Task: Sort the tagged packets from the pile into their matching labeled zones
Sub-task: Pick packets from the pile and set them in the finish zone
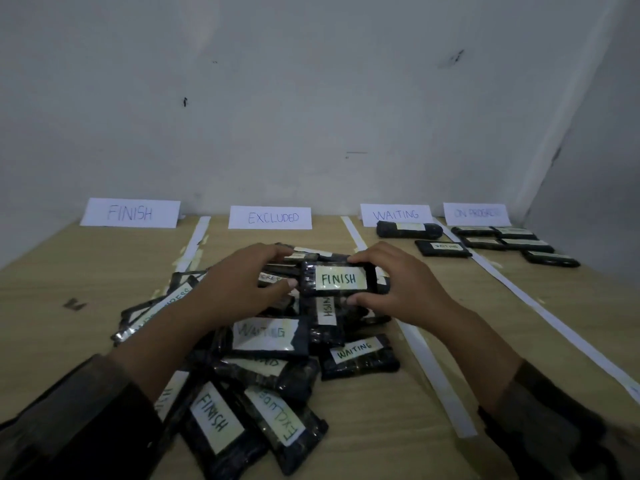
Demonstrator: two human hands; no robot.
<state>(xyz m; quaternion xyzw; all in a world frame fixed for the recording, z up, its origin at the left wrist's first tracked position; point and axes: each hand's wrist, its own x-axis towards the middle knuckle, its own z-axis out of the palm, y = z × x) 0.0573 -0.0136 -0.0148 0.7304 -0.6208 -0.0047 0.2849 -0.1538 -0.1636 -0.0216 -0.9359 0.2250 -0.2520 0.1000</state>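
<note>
A pile of black packets [270,344] with white tags lies on the wooden table in the EXCLUDED lane. Above the pile, my right hand [398,285] holds a packet tagged FINISH [337,279] between thumb and fingers at its right end. My left hand [242,282] is at the packet's left end with fingers curved; whether it grips that packet or one under it I cannot tell. Paper signs stand at the back: FINISH [130,213], EXCLUDED [270,217], WAITING [396,214], ON PROGRESS [476,213].
White paper strips [433,368] split the table into lanes. Two packets [443,248] lie in the WAITING lane and several packets [512,241] in the ON PROGRESS lane. A grey wall rises behind and at the right.
</note>
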